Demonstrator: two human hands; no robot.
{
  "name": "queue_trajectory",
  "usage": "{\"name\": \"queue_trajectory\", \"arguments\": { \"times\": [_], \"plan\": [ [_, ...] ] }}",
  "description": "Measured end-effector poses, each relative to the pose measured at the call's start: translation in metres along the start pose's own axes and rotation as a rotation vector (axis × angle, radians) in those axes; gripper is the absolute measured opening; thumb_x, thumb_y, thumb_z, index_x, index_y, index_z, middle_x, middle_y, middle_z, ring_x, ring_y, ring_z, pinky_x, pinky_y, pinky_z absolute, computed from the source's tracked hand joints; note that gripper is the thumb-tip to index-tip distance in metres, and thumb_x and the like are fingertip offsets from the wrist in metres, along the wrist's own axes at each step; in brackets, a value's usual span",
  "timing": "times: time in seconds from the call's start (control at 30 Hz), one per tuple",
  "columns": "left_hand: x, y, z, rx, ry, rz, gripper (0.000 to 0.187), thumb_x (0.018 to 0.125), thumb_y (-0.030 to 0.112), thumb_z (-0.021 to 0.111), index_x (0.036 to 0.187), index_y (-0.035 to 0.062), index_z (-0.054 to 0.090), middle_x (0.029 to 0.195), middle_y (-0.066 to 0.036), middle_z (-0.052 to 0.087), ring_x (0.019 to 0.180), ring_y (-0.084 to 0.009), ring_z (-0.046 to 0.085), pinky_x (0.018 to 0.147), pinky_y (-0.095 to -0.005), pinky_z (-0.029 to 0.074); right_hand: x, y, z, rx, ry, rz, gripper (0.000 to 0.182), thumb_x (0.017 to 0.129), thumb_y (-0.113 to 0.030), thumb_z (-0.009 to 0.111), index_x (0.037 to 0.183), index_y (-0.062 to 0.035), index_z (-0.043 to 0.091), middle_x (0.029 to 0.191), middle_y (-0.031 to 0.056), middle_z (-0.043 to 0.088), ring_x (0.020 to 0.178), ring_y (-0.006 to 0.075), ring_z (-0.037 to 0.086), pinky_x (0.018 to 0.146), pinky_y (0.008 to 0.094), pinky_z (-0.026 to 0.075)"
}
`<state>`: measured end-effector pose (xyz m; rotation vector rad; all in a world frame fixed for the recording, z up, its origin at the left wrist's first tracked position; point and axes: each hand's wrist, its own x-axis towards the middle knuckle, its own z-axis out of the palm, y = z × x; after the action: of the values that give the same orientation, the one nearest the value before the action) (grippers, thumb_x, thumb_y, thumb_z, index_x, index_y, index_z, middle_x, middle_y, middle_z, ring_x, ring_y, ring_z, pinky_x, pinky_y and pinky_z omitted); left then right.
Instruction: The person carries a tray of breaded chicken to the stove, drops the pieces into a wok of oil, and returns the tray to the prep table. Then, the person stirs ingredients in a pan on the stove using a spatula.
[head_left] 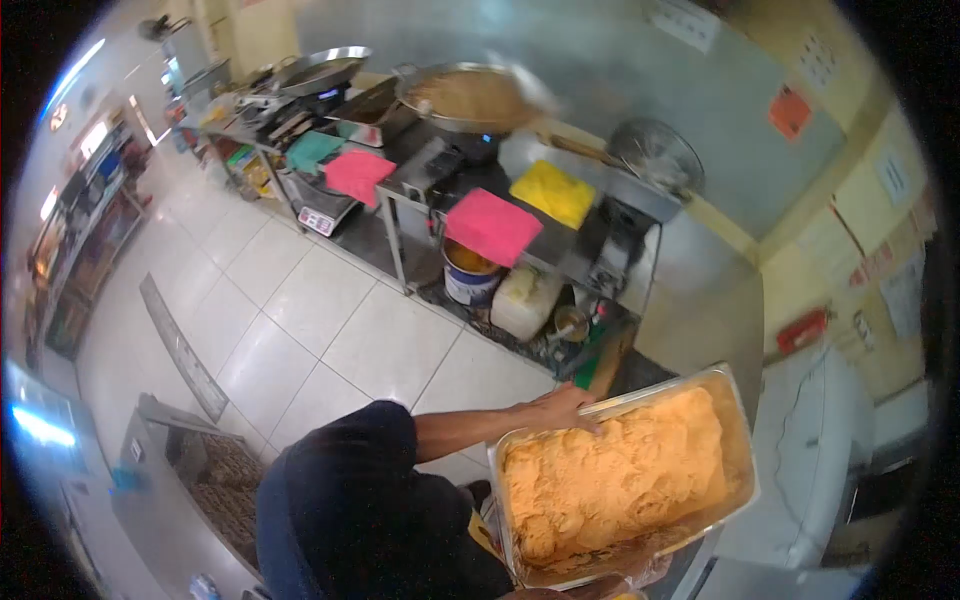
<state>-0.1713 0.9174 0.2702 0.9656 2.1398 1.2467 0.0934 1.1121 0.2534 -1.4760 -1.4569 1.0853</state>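
Observation:
A rectangular metal tray [752, 440] filled with a thick, lumpy orange mixture [625, 465] is at the lower right. My left hand [562, 408] grips its far long rim, thumb over the edge beside the mixture and fingers outside. My left arm, in a short dark sleeve, reaches across from the left. Along the near rim, at the bottom of the view, only a small part of my right hand [635, 578] shows against the tray; its fingers are hidden. Clear plastic film [660, 566] lies by that corner.
A metal workbench [395, 240] holds wide pans [465, 97], a wire strainer [655, 155], pink cloths [492, 226] and a yellow cloth [553, 193]. Beneath are a bucket [470, 285] and a jerrycan [525, 305]. White floor tiles [330, 320] run alongside; a metal bin [210, 480] stands at lower left.

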Motion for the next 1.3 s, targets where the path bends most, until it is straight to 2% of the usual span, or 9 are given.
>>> {"name": "queue_trajectory", "arguments": {
  "times": [0.23,0.4,0.6,0.7,1.0,1.07,1.2,1.27,1.3],
  "plan": [
    [-0.164,0.101,-0.1,-0.069,0.49,-0.074,0.055,0.066,0.052,0.074,0.07,-0.0005,0.056,0.06,-0.014,0.054,0.055,-0.0253,0.051,0.055,-0.0398,0.04,-0.061,-0.188,-0.039,0.165,-0.432,-0.054,0.032,0.071,-0.014,0.064,0.099,0.0006,0.062,0.089,0.0094,0.061,0.079,0.023,0.056,0.071,0.0361,0.046],
    [-0.346,0.158,-0.204,-0.078,0.733,-0.324,0.055,0.064,0.047,0.077,0.073,-0.0041,0.059,0.062,-0.019,0.057,0.059,-0.0306,0.056,0.058,-0.04,0.044,-0.208,-0.319,-0.04,0.086,-0.872,-0.18,0.034,0.07,-0.013,0.065,0.101,0.0008,0.061,0.089,0.0094,0.061,0.079,0.0229,0.056,0.07,0.0352,0.046],
    [-0.612,0.17,-0.327,-0.209,1.015,-0.475,0.056,0.062,0.046,0.08,0.069,-0.0047,0.057,0.056,-0.019,0.054,0.049,-0.0175,0.046,0.049,-0.0373,0.042,-0.431,-0.358,-0.023,-0.108,-1.213,-0.458,0.031,0.073,-0.014,0.065,0.101,-0.0003,0.061,0.088,0.0081,0.061,0.073,0.0197,0.056,0.065,0.033,0.047],
    [-0.516,0.034,-0.402,-0.1,1.156,-0.64,0.052,0.062,0.04,0.082,0.067,-0.0043,0.056,0.056,-0.016,0.056,0.051,-0.0141,0.043,0.048,-0.0362,0.041,-0.421,-0.26,0.26,0.045,-1.458,-0.357,0.025,0.077,-0.017,0.065,0.094,-0.0003,0.06,0.084,0.0061,0.061,0.071,0.019,0.056,0.064,0.0326,0.046],
    [-0.626,-0.037,-0.62,-0.078,1.219,-0.845,0.041,0.066,0.027,0.082,0.067,-0.0031,0.054,0.056,-0.009,0.057,0.052,-0.0105,0.049,0.047,-0.0302,0.041,-0.715,-0.33,0.37,-0.191,-1.411,-0.465,0.019,0.073,-0.01,0.066,0.089,-0.0009,0.06,0.08,0.0015,0.057,0.067,0.0119,0.05,0.061,0.0279,0.042],
    [-0.631,-0.072,-0.664,-0.03,1.182,-0.787,0.038,0.067,0.025,0.081,0.068,-0.0027,0.054,0.056,-0.008,0.057,0.052,-0.0098,0.049,0.047,-0.0289,0.041,-0.744,-0.341,0.398,-0.121,-1.435,-0.244,0.025,0.071,-0.015,0.068,0.089,-0.0005,0.06,0.08,0.0013,0.056,0.069,0.012,0.05,0.062,0.0278,0.042],
    [-0.637,-0.101,-0.698,-0.182,1.12,-0.652,0.034,0.07,0.024,0.079,0.074,-0.0028,0.059,0.063,-0.008,0.06,0.057,-0.0093,0.05,0.049,-0.0272,0.042,-0.743,-0.286,0.434,-0.181,-1.232,-0.647,0.024,0.072,-0.013,0.069,0.091,-0.0005,0.06,0.078,0.0013,0.055,0.071,0.0114,0.049,0.063,0.0263,0.041],
    [-0.631,-0.125,-0.74,-0.224,1.053,-0.599,0.035,0.07,0.025,0.079,0.074,-0.0028,0.059,0.064,-0.008,0.06,0.057,-0.0093,0.05,0.049,-0.0272,0.042,-0.765,-0.308,0.43,0.078,-1.334,-0.224,0.023,0.076,-0.011,0.067,0.096,-0.0021,0.06,0.082,0.0021,0.058,0.072,0.0106,0.051,0.063,0.0258,0.042],
    [-0.635,-0.134,-0.755,-0.121,0.971,-0.644,0.036,0.069,0.025,0.08,0.072,-0.0022,0.057,0.062,-0.007,0.059,0.056,-0.0089,0.048,0.048,-0.0274,0.042,-0.772,-0.315,0.426,0.012,-1.287,-0.298,0.022,0.077,-0.01,0.066,0.097,-0.0032,0.06,0.082,0.002,0.058,0.071,0.0102,0.051,0.061,0.0255,0.042]
  ]
}}
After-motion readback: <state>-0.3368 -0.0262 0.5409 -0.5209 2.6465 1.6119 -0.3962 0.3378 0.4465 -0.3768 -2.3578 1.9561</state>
